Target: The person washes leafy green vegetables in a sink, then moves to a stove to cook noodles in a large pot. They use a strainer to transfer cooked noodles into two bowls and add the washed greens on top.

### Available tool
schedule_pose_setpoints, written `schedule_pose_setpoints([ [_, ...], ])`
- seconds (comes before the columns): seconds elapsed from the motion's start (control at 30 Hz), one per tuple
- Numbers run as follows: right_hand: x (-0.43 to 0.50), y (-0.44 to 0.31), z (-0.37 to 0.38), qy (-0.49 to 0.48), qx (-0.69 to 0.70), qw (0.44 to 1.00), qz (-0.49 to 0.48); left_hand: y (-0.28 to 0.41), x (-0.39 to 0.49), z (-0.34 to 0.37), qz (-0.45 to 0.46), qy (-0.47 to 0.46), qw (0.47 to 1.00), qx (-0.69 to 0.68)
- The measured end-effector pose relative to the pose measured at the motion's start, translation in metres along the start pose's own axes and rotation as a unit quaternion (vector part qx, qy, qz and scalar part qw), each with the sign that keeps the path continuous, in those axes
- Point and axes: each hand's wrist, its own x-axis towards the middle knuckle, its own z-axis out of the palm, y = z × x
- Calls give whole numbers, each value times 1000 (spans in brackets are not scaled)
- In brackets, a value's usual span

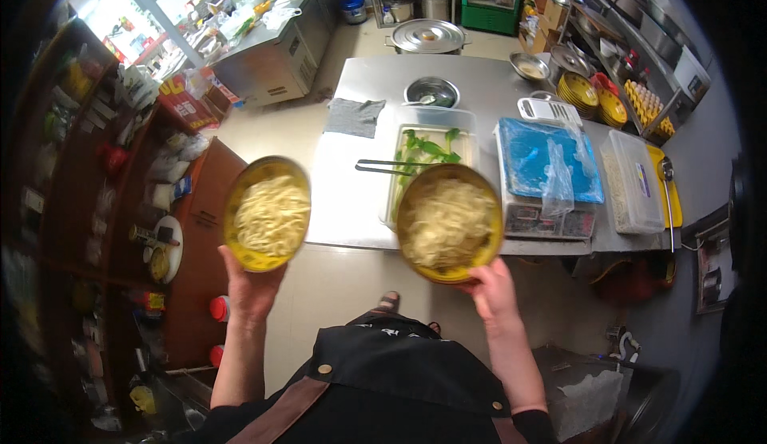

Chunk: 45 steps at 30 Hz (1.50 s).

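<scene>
My left hand [256, 288] holds up a yellow bowl [263, 262] of pale noodles [273, 215], its thumb along the side and its other fingers hidden beneath. In my right hand [492, 291] is a second yellow bowl [440, 275], also filled with noodles [450, 222] and slightly blurred. That bowl is raised in front of the steel table's near edge and covers part of a clear plastic tub [461, 119] with leafy greens [428, 147] in it. Dark tongs [383, 163] reach across the tub, their right end hidden behind the right bowl.
On the steel table [350, 204] are a grey cloth [353, 117], a metal bowl [431, 92], a scale [548, 219] under a blue cover [527, 150], and a lidded plastic box [629, 186]. Stacked yellow bowls [578, 93] stand at the far right. Brown shelving [141, 174] runs along my left.
</scene>
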Motion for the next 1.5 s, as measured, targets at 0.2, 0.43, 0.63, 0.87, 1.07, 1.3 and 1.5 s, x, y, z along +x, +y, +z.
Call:
schedule_pose_setpoints([
  [0.2, 72, 102, 147, -113, 0, 975, 193, 82, 4, -112, 112, 114, 986, -40],
  [0.43, 219, 198, 227, -2, 47, 992, 115, 152, 58, -226, 25, 113, 993, -24],
  [0.63, 325, 196, 219, 139, 2, 989, 42, 168, 119, -269, -86, 92, 992, -15],
  [0.87, 354, 193, 196, 190, 27, 981, -2, 148, 185, -268, -198, 6, 980, -27],
  [1.07, 255, 180, 212, 111, -176, 972, 108, 122, 223, -248, -281, 12, 960, -4],
  [1.3, 230, 104, 149, 482, -422, 719, -268, 86, 247, -222, -327, -12, 944, 34],
  [1.5, 311, 106, 103, 447, -147, 882, 6, 70, 266, -207, -349, -72, 934, 35],
])
